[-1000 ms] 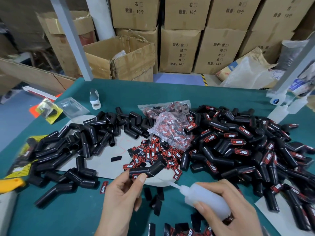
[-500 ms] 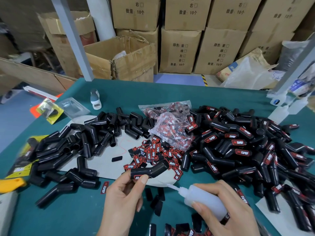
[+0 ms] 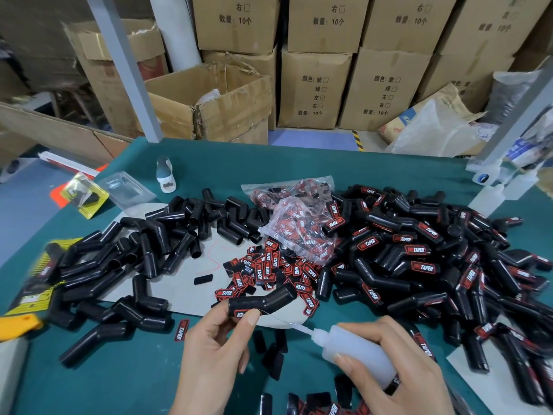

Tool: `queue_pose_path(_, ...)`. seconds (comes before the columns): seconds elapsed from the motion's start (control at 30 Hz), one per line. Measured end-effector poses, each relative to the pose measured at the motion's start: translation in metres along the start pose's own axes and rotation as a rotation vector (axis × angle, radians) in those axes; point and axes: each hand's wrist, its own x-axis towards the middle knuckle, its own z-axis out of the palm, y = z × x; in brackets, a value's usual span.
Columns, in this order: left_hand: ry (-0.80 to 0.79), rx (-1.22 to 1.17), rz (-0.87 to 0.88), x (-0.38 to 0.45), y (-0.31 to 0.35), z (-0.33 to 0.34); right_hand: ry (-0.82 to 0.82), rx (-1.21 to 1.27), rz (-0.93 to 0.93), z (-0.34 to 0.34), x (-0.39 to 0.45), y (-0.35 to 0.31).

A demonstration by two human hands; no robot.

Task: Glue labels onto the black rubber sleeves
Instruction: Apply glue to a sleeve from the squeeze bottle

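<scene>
My left hand (image 3: 214, 348) pinches a bent black sleeve (image 3: 263, 301). My right hand (image 3: 398, 372) grips the glue bottle (image 3: 356, 351), nozzle aimed toward the left hand.

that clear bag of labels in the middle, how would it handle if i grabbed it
The clear bag of labels would probably be floppy: its film is crumpled and sags. Likely light, since it holds small flat labels. Its mouth looks open toward the spilled labels, so more may spill.
</scene>
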Motion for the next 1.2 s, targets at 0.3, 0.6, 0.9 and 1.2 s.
queue_pose_path(0.3,-0.011,-0.006,0.015,0.0000,0.0010,0.0001,-0.001,-0.008,-0.006,-0.0010,0.0006,-0.0006)
queue_pose_path(0.6,0.007,0.004,0.025,-0.0002,-0.0009,0.0002,0.012,-0.022,-0.006,-0.0018,0.0011,-0.0028)
queue_pose_path(0.9,0.007,0.004,0.034,0.0002,-0.0021,-0.0001,0.008,-0.046,-0.004,-0.0018,0.0008,-0.0033)
queue_pose_path(1.2,-0.001,0.004,0.035,-0.0008,0.0005,-0.0002,0.009,-0.055,-0.003,-0.0015,0.0002,-0.0047)
